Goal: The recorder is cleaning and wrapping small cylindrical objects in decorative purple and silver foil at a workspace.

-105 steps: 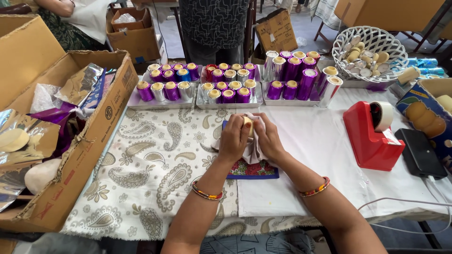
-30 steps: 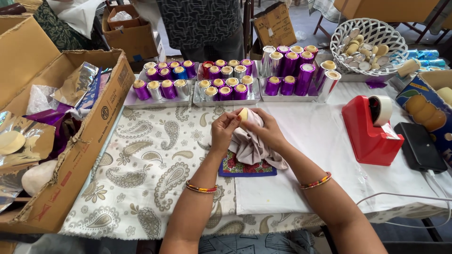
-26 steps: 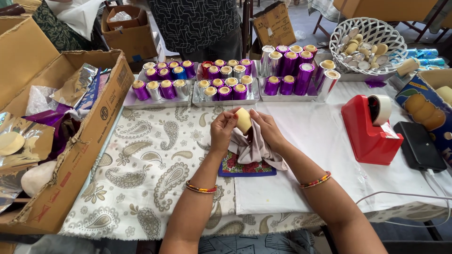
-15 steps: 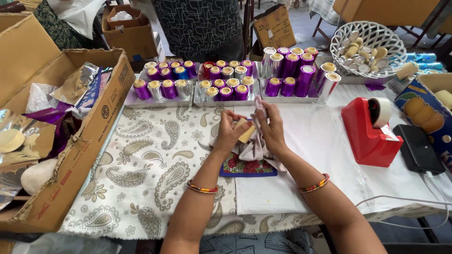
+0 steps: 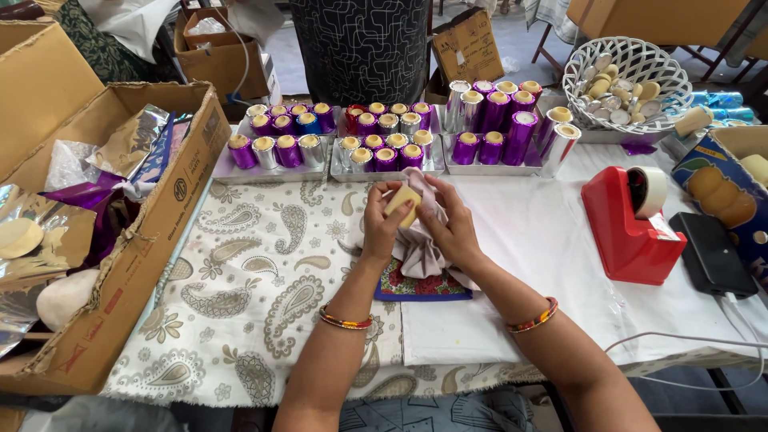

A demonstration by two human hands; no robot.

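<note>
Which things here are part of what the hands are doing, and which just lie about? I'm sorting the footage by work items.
In hand:
left hand holding a pale yellow block
right hand with a light cloth
floral mat beneath

Lying about:
red tape dispenser
white basket
cardboard box
trays of foil-wrapped rolls
black device

The left hand covered the lower part of the pale disc, so its full shape could not be told. The right hand hid much of the crumpled cloth, which in turn covered most of the flowered mat. The cardboard box was cut off by the left edge, the fruit-printed box by the right. The pieces in the white basket were too small to identify. The person standing behind the counter was cut off at the top.
</note>
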